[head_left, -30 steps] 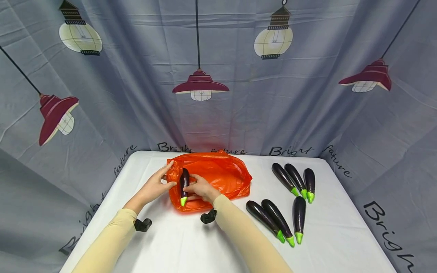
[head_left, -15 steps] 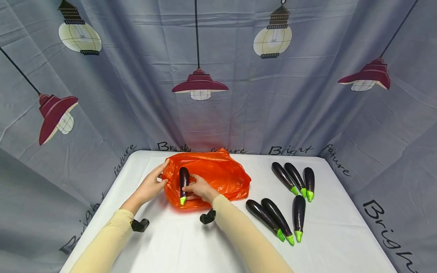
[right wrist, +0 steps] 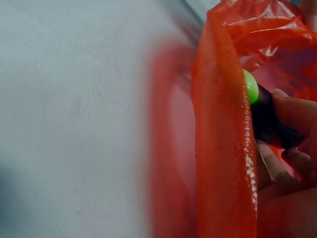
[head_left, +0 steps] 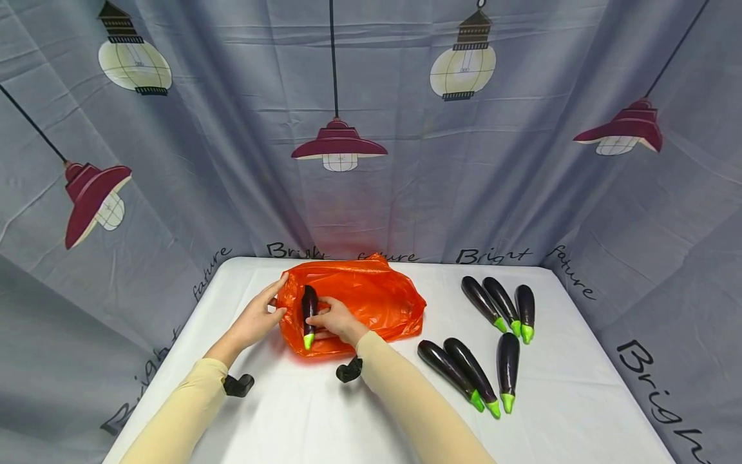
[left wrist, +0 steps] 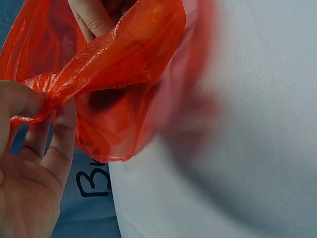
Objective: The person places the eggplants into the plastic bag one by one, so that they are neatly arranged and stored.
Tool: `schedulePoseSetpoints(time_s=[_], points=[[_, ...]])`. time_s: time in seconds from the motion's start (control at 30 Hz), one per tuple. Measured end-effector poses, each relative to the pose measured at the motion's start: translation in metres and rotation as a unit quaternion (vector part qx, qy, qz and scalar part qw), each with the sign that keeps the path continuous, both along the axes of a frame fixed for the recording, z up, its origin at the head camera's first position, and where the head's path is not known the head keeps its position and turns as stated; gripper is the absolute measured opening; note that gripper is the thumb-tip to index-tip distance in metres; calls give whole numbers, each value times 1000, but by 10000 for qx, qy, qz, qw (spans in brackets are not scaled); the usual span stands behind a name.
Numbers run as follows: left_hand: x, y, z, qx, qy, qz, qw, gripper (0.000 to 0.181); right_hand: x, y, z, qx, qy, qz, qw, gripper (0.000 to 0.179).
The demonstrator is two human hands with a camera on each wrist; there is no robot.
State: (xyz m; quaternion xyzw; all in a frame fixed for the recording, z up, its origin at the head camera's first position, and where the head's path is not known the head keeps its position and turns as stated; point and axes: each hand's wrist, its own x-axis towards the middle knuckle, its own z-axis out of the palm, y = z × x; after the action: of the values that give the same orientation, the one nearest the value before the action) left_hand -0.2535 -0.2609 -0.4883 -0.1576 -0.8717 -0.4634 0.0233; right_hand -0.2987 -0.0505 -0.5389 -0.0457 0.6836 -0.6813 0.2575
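A red plastic bag (head_left: 371, 293) lies with its mouth spread on the white table. My left hand (head_left: 255, 320) pinches the bag's left rim between thumb and fingers, as the left wrist view shows with the gathered plastic (left wrist: 62, 94). Inside the mouth, my right hand (head_left: 342, 320) grips a dark purple eggplant (head_left: 310, 309) by its side, its green stem end toward me. In the right wrist view the thumb lies over the eggplant (right wrist: 270, 116), and the bag's near edge (right wrist: 225, 124) covers part of the fingers.
To the right on the white table (head_left: 371, 412) lie two groups of eggplants: three at the back (head_left: 498, 303) and three nearer (head_left: 464, 370). A grey curtain (head_left: 394, 200) with printed lamps hangs behind the table.
My left hand has drawn the bag's left rim slightly outward to the left. The held eggplant has shifted a little left with my right hand.
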Motion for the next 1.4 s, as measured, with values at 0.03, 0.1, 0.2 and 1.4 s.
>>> schedulePoseSetpoints(time_s=[0.03,0.1,0.2,1.4], points=[[0,0,0,-4,8,0,10000,78,1,-1,0,26,36,-3,10000,70],[0,1,1,-40,28,2,10000,78,1,-3,0,102,121,-6,9999,69],[1,1,1,-76,49,18,10000,78,2,-4,1,253,224,-23,9994,69],[2,1,-4,-44,-95,132,9999,81,6,69,47,426,744,831,9929,77]])
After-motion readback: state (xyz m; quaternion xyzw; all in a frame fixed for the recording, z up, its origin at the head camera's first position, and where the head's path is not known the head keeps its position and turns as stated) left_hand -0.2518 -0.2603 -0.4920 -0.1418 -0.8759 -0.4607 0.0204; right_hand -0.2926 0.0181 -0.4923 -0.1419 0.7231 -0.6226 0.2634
